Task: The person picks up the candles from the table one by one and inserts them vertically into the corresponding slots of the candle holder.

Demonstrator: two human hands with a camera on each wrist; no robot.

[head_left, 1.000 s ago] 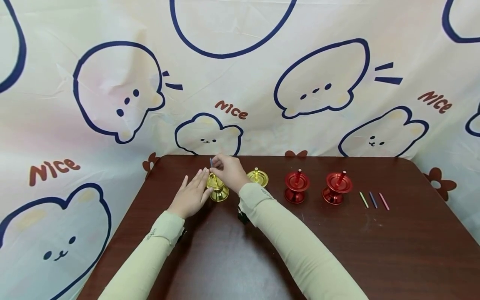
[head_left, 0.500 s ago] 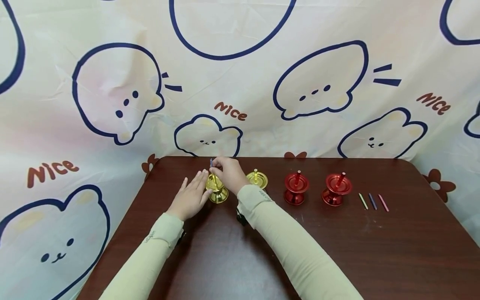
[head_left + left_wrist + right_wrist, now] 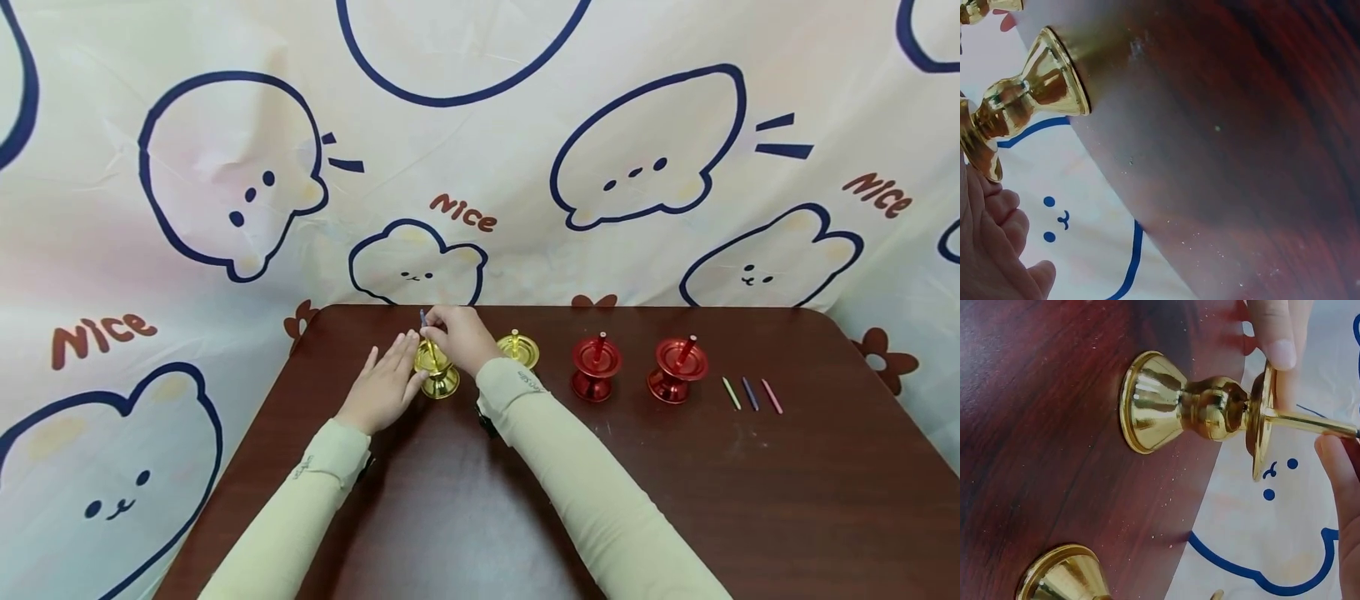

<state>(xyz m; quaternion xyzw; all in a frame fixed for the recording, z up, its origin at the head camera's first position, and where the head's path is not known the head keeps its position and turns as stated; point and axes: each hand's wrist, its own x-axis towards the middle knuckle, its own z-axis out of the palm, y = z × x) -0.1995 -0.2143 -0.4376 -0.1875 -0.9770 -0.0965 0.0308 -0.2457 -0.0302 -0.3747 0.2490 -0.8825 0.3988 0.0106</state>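
A gold candle holder (image 3: 441, 385) stands on the table at the left of the row. My right hand (image 3: 459, 337) pinches a thin blue candle (image 3: 422, 318) over the holder's upright tube. In the right wrist view the fingertips meet at the end of this tube (image 3: 1310, 423), and the candle is mostly out of frame. My left hand (image 3: 381, 387) lies along the holder's left side with its fingers straight. Its thumb (image 3: 1280, 355) touches the dish rim. Partly behind my right hand stands a second gold candle holder (image 3: 517, 350).
Two red candle holders (image 3: 596, 367) (image 3: 677, 369) stand further right in the row. Beyond them lie a green candle (image 3: 731, 393), a blue candle (image 3: 750, 394) and a pink candle (image 3: 772, 396). A printed cloth (image 3: 517, 150) hangs behind the brown table (image 3: 675, 492).
Both hands stay at the left gold holder, and the blue candle remains in my right fingers at its tube. The head view shifts slightly; nothing else visibly moves.
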